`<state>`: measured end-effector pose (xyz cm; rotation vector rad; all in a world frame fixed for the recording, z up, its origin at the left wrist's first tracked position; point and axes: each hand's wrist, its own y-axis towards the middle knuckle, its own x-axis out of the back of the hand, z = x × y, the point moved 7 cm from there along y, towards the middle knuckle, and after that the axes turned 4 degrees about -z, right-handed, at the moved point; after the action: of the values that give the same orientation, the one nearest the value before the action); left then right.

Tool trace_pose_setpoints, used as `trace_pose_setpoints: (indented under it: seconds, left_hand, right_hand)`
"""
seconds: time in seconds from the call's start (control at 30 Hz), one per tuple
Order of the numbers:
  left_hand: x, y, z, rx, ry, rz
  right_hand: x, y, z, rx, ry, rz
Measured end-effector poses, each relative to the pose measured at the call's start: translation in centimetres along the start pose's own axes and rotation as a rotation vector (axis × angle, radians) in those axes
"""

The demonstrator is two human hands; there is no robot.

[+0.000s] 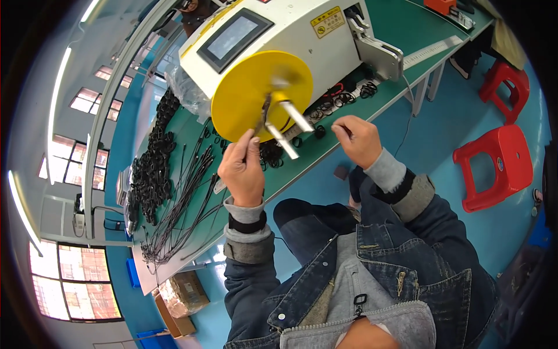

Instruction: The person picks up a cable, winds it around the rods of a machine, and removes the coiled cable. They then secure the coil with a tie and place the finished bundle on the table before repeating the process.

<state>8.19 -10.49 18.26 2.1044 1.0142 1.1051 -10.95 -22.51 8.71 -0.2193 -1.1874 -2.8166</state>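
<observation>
A white winding machine (302,43) with a screen and a round yellow disc (238,96) stands on the green table. Two white pegs (282,141) stick out from the disc toward me, partly blurred. My left hand (243,174) is closed at the disc's lower edge, its thumb and forefinger pinching a dark cable (265,110) that runs up toward the disc's middle. To the right of the pegs, my right hand (360,142) is closed with fingers curled in. Whatever it may hold is hidden. Black coiled cables (272,154) lie under the disc.
Loose black cables (180,203) and a heap of bundled ones (152,174) cover the table's left part. A metal ruler (430,52) lies along the far right edge. Red stools (494,166) stand at right; an open carton (180,296) sits below the table.
</observation>
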Motion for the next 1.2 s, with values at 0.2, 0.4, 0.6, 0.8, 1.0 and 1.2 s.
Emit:
trace_pose_setpoints:
  seconds: [0.2, 0.4, 0.6, 0.8, 1.0, 1.2]
  left_hand:
    - [-0.1, -1.3, -0.6, -0.007, -0.03, -0.027]
    - [-0.3, -2.6, -0.4, 0.05, -0.05, -0.045]
    - [-1.2, -4.0, -0.2, 0.078, -0.088, -0.081]
    - [-1.9, -1.4, -4.0, -0.116, -0.008, -0.148]
    - [-3.1, -0.9, -5.5, -0.072, -0.025, -0.036]
    - [-4.2, 0.1, -4.9, 0.028, 0.161, 0.21]
  right_hand:
    - [-0.2, -1.1, -0.5, -0.073, 0.036, 0.1]
    - [-1.0, -1.6, -1.2, -0.154, 0.07, 0.202]
    - [-0.9, -1.4, -1.0, -0.173, 0.093, 0.221]
    - [-0.7, 1.3, 2.6, -0.09, 0.209, 0.168]
    - [-1.5, 3.5, 4.2, -0.013, 0.318, 0.156]
    - [-2.1, 4.4, 3.1, -0.026, 0.208, 0.207]
